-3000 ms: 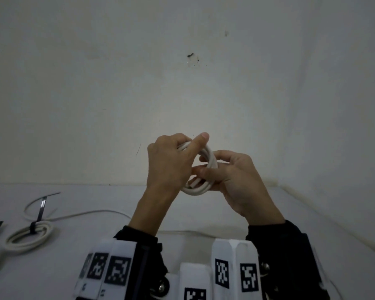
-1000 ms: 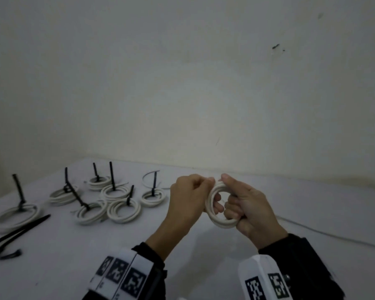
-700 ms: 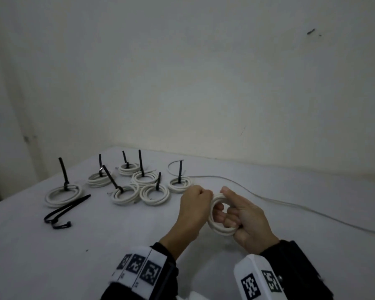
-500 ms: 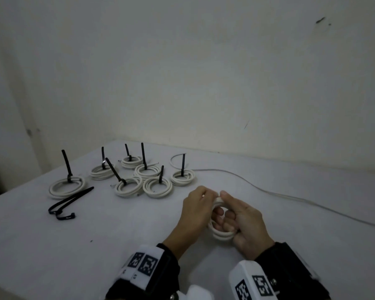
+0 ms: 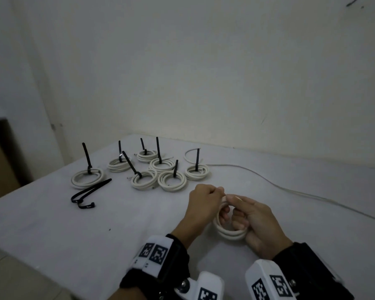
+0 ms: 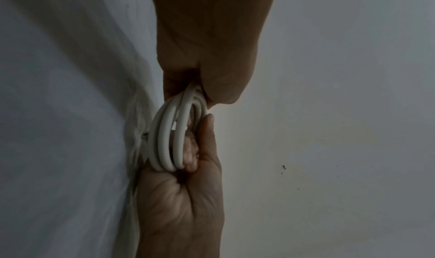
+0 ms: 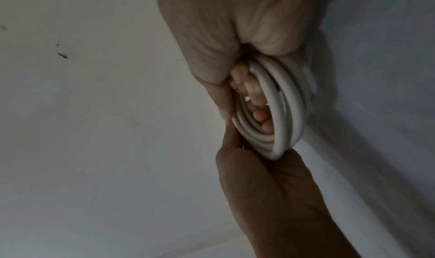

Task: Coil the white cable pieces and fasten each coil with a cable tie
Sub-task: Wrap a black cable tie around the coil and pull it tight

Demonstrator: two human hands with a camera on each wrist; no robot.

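Note:
A small white cable coil [image 5: 230,233] with no tie on it is held upright just above the white table [image 5: 52,230], near its front. My left hand [image 5: 219,192] pinches the coil's top edge, knuckles facing me. My right hand [image 5: 236,210] grips the coil's right side, fingers curled through the loop and thumb over the top. In the left wrist view the coil [image 6: 168,133] shows three turns side by side between the two hands. In the right wrist view the coil [image 7: 280,102] has fingertips [image 7: 255,94] poking through it.
Several tied white coils [image 5: 171,180] with black ties standing up lie at the table's back left. Loose black cable ties [image 5: 89,191] lie in front of them. A loose white cable [image 5: 268,180] runs across the right. Walls close the back.
Both hands have come down from chest height toward the table, still holding the coil. The head view has turned left and down, bringing the tied coils and loose ties into sight.

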